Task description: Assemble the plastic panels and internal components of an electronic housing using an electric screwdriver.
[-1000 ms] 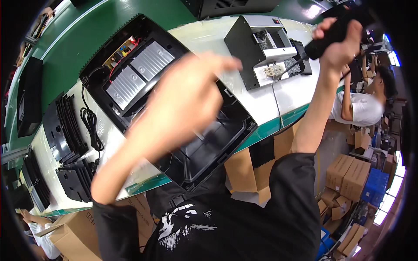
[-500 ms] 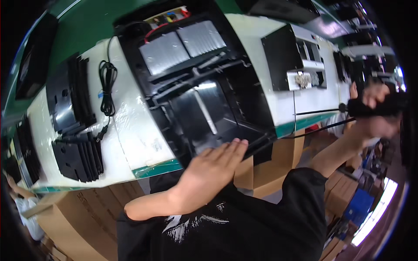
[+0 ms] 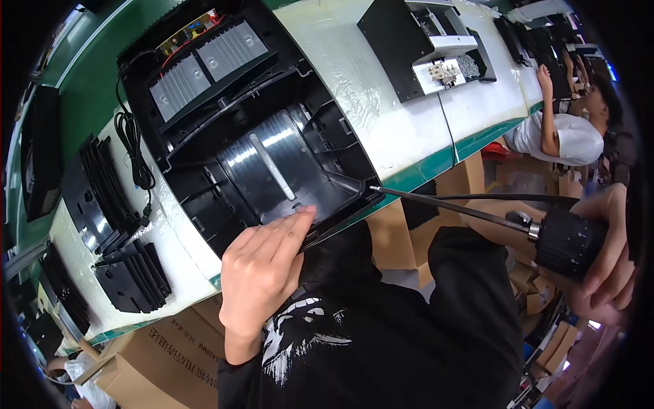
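Observation:
A large black plastic housing [image 3: 320, 92] lies open on the bench in front of me, with silver ribbed heat-sink plates [image 3: 228, 49] at its far end and a pale strip [image 3: 271, 165] in its hollow. My left hand [image 3: 262, 266] is closed over its near rim, fingers on the inner side and thumb outside. On the right, my right hand [image 3: 615, 255] wraps around the black body of a power screwdriver [image 3: 569, 242]. Its long thin shaft points left, and the tip appears to meet the housing's near right corner. Part of the right hand is cut off by the dark picture rim.
Stacked black panels [image 3: 92, 194] and a coiled black cable [image 3: 133, 146] lie left of the housing. To the right stands a metal box [image 3: 392, 51] with a tray of small screws [image 3: 468, 66]. Cardboard boxes [image 3: 153, 358] sit below the bench edge. A person [image 3: 572, 133] works farther right.
My right hand has brought the screwdriver leftward and down, its tip now at the housing's corner. My left hand stays on the near rim. The whole view has shifted, bringing the housing left.

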The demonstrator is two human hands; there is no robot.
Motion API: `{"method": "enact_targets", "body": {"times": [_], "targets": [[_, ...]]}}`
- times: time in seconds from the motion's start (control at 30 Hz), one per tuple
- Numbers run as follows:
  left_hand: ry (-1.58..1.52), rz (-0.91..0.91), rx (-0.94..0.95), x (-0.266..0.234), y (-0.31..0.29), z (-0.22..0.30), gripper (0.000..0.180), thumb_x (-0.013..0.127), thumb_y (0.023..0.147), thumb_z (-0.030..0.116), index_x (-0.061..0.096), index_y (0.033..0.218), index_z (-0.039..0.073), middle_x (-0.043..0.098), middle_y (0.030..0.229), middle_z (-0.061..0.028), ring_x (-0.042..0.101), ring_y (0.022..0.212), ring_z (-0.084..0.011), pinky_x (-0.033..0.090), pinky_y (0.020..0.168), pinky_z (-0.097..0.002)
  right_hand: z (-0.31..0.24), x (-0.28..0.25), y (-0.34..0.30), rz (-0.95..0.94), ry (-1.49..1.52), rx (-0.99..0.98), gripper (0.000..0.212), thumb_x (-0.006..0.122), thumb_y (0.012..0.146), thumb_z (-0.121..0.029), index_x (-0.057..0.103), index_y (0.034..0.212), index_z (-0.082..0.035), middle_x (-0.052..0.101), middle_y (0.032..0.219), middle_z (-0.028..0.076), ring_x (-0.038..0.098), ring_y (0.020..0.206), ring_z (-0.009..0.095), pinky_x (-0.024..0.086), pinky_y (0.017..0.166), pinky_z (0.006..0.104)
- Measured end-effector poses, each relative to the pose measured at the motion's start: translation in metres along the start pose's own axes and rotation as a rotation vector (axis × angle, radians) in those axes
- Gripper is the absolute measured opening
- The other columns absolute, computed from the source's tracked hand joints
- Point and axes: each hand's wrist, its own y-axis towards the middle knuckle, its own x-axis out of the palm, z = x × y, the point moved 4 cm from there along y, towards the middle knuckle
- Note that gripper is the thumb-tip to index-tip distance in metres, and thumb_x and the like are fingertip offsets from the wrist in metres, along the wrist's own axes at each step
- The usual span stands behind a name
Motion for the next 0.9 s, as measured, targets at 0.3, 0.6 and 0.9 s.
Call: {"method": "enact_targets", "body": {"times": [0.3, 0.6, 0.9], "targets": [[0.003, -0.004, -0.022, -0.001, 0.001, -0.002, 0.054, 0.064, 0.056, -0.002, 0.058, 0.108, 0.002, 0.064, 0.094, -0.0059, 0.062, 0.083, -0.018, 0.046, 0.069, -0.0277, 0.044, -0.016, -0.002, -0.63, 0.013, 0.199, 0.029, 0.077, 0.068, -0.023, 0.054, 0.075, -0.007, 0.06, 0.065, 0.002, 0.06, 0.054, 0.011, 0.053, 0.057, 0.0133], [-0.03, -0.018, -0.009, -0.003, 0.002, -0.002, 0.052, 0.064, 0.057, -0.001, 0.058, 0.109, 0.002, 0.063, 0.097, -0.005, 0.061, 0.084, -0.0168, 0.046, 0.069, -0.027, 0.071, 0.009, -0.027, -0.346, 0.07, 0.46, 0.021, 0.054, 0.087, -0.016, 0.051, 0.078, 0.003, 0.059, 0.074, 0.015, 0.059, 0.064, 0.026, 0.051, 0.062, 0.0363], [-0.032, -0.032, 0.0, -0.002, 0.003, -0.002, 0.051, 0.064, 0.059, 0.0, 0.057, 0.11, 0.001, 0.063, 0.098, -0.0049, 0.061, 0.084, -0.0168, 0.045, 0.069, -0.0271, 0.082, 0.01, -0.039, -0.222, 0.03, 0.356, 0.021, 0.053, 0.086, -0.016, 0.051, 0.077, 0.002, 0.058, 0.068, 0.014, 0.059, 0.062, 0.025, 0.05, 0.06, 0.0346]]}}
